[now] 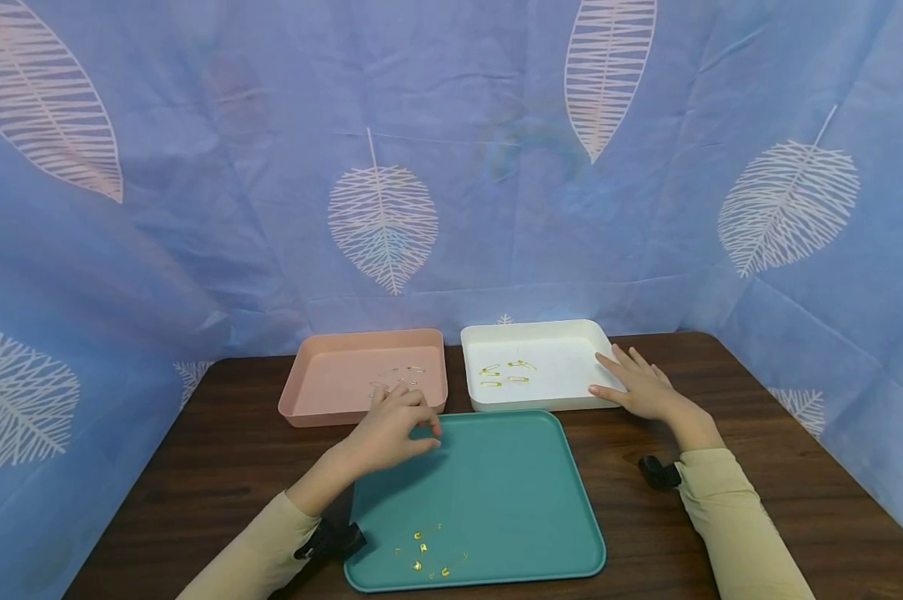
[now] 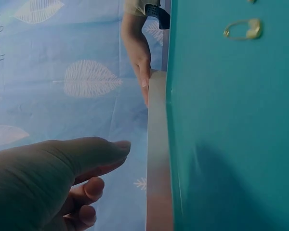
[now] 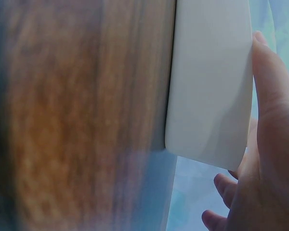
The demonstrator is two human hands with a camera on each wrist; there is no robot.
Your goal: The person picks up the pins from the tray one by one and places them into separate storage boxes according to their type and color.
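Observation:
My left hand (image 1: 396, 427) is above the far left of the teal tray (image 1: 511, 500), close to the front edge of the pink tray (image 1: 331, 411). Its fingers are loosely bent, and in the left wrist view nothing sits between thumb and fingers. My right hand (image 1: 639, 385) lies with spread fingers at the right rim of the white tray (image 1: 571, 367), thumb right at the edge. Several yellow safety pins (image 1: 519, 379) lie in the white tray. Silver-looking pins (image 1: 413, 369) lie in the pink one, partly hidden by my left hand. A gold safety pin (image 2: 243, 30) rests on the teal tray.
More small gold pins (image 1: 423, 547) are scattered along the near left part of the teal tray. All three trays stand on a dark wooden table (image 1: 233, 442). Behind them hangs a blue curtain (image 1: 481, 208) with leaf prints.

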